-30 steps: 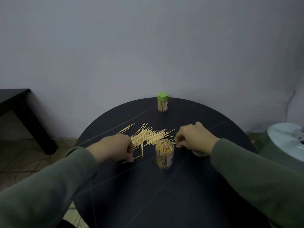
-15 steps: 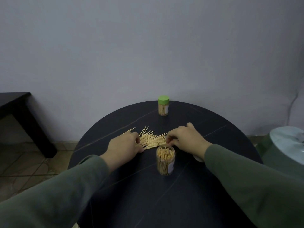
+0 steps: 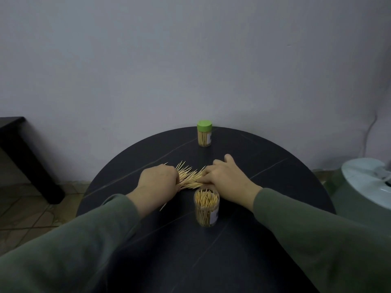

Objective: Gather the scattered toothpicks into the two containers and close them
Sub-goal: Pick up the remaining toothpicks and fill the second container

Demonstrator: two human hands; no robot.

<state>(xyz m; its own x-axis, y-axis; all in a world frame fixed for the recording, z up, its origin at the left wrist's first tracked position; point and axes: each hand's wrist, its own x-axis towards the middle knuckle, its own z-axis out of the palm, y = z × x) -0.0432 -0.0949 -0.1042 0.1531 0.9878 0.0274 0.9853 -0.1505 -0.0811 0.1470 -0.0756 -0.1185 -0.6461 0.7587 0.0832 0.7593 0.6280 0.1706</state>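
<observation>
Green-lidded container [image 3: 204, 133] closed; roughly halfway.
Open container [image 3: 207, 210] nearly full, uncapped; left hand [image 3: 159, 182] and right hand [image 3: 224, 178], fingers curled, squeeze toothpick pile [image 3: 190, 178] on desk [image 3: 275, 178].

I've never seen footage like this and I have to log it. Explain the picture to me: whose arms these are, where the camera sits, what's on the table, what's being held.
There is no machine here. A person wears a camera on the head, looking forward and down, so the two green-sleeved arms are their own. The left hand and right hand press in from either side on a pile of loose toothpicks on a round dark table. Whether either has a firm grip on the sticks cannot be seen. Just in front stands an open container full of toothpicks. At the far edge stands a second container, closed with a green lid.
</observation>
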